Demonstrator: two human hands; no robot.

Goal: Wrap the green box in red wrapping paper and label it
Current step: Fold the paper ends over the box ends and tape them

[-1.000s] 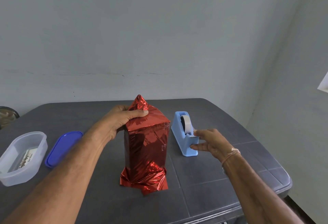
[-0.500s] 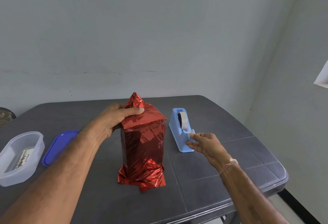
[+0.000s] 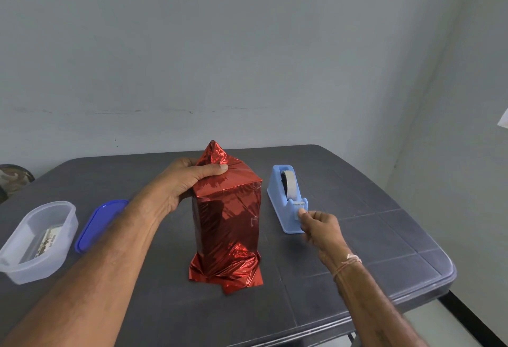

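the fingers (image 3: 217,167) of the left hand (image 3: 187,184) are clamped on the top of the wrapped box (image 3: 228,217). the thumb lies flat across the folded flap and the other fingers curl round the far upper edge, out of sight. the fingers (image 3: 302,212) of the right hand (image 3: 320,225) are drawn together at the cutter of the blue tape dispenser (image 3: 286,203), and they seem to pinch the tape end, though the strip is too thin to make out.

the box stands upright on end in the middle of the desk (image 3: 371,209), just left of the dispenser. the red wrapping paper (image 3: 225,272) covers it fully, so no green shows. above the thumb the paper rises in a loose peak, and at the foot it flares into a crumpled skirt.

the paper looks like thin glossy foil, so it is probably slick, quick to crease and easy to tear at a fold. the box under it appears stiff and fairly light, and being tall and narrow it would likely tip under a sideways push. the best hold is probably where the left hand is now, pressing down on a hard top edge and not pulling at the loose peak or skirt.

a clear tub (image 3: 38,239) and a blue lid (image 3: 100,224) lie well off to the left.
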